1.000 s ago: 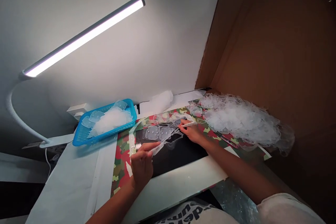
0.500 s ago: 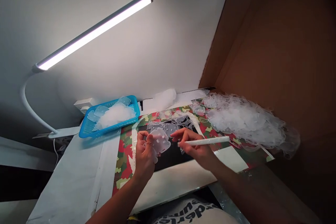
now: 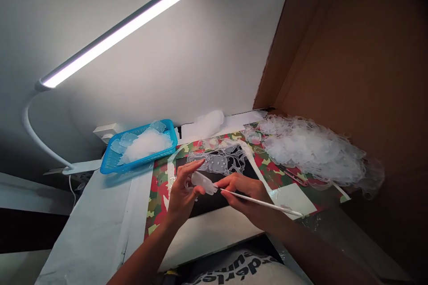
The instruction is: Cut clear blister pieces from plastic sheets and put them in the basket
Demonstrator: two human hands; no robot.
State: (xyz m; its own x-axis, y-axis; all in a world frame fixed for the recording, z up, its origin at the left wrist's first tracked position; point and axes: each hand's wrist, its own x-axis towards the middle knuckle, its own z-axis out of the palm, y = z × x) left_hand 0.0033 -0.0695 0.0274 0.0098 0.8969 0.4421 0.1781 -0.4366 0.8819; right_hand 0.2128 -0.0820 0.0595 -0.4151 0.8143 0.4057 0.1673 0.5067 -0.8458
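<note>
My left hand pinches a small translucent plastic piece above the black mat. My right hand meets it from the right, gripping the same piece while a thin white stick tool lies across its fingers and points right. Behind the hands, a clear sheet of punched-out shapes rests on the camouflage-patterned board.
A blue basket with several clear pieces sits back left beside a wall socket. A big heap of clear plastic offcuts fills the right, against a cardboard wall. A lit desk lamp hangs overhead. White paper covers the left.
My right hand left the sheet and came back toward me with the stick. My left hand lifted a clear piece off the sheet, and both hands now meet at it.
</note>
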